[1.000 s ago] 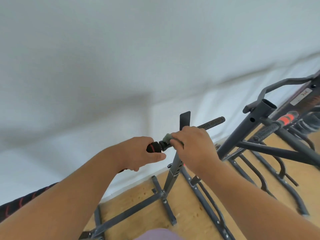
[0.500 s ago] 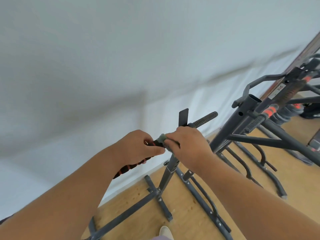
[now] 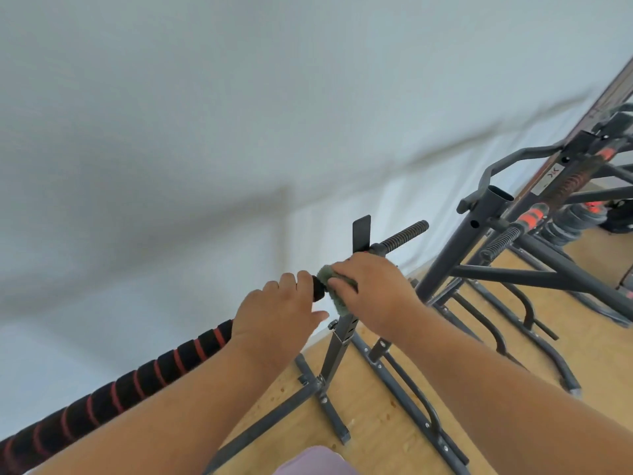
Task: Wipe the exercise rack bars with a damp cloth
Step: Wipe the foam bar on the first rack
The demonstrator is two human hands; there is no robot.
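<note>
Foam-padded bar (image 3: pixel 113 389), black with red rings, running leftward from grip. Left hand (image 3: pixel 277 317) curling round bar, steadying. Right hand (image 3: pixel 371 289) pressing green cloth (image 3: pixel 334 289) round bar just beside left fingers, above upright post (image 3: pixel 339 347). Wiping step underway; next move likely calling for sliding cloth along bar. Right palm hiding most of cloth; dampness indeterminable.

Bar (image 3: pixel 113 389) beneath hands hidden

— What sort of room is this?
— A home gym, I'd say: steel exercise racks (image 3: pixel 455 265) at three o'clock, a foam-padded barbell (image 3: pixel 113 392) at eight o'clock, weight plates (image 3: pixel 568 222) stacked beyond.
— The surroundings?
— Wooden floor (image 3: pixel 387 426), plain white wall (image 3: pixel 239 132).
</note>
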